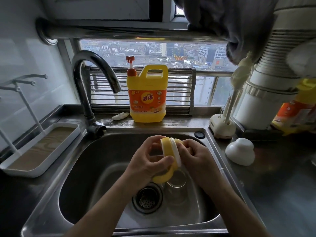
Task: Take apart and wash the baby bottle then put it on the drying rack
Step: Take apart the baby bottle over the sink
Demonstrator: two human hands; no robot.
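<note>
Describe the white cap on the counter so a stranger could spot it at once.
Start at the steel sink and look to the counter on its right. The cap sits there, nearer than the cream brush stand. It is the only smooth, glossy white dome.

View from my head, one camera.
It faces forward and down, close above the sink [95,168], with my left hand [150,161] and right hand [196,158] in the lower middle; the wide lens reaches also the window [136,50] behind and the surface [282,185] on both sides.
</note>
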